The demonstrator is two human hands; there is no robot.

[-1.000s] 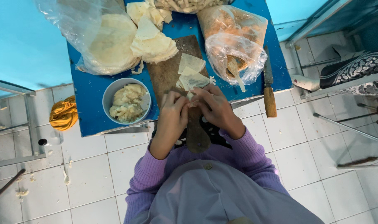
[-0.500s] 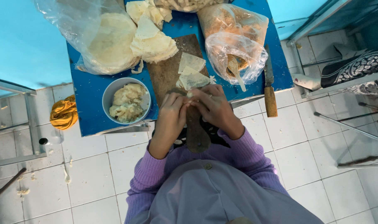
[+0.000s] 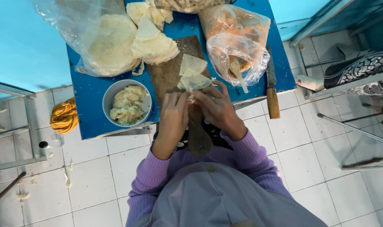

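Head cam, looking straight down: left hand (image 3: 173, 112) and right hand (image 3: 216, 108) pinch together around a pale folded dough wrapper (image 3: 194, 83) over the brown wooden cutting board (image 3: 170, 71). Round metal bowl of pale filling (image 3: 127, 103) sits just left on the blue table (image 3: 88, 120); wooden-handled knife (image 3: 272, 90) lies right.

wrapper (image 3: 194, 82) half hidden by fingers (image 3: 187, 100), top bag (image 3: 187, 4) cut off

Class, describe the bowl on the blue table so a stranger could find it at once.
Start at the blue table and go to its near edge, just left of the wooden board and the person's left hand. There sits the bowl: round, pale grey and heaped with lumpy cream filling, the only dish among plastic bags.
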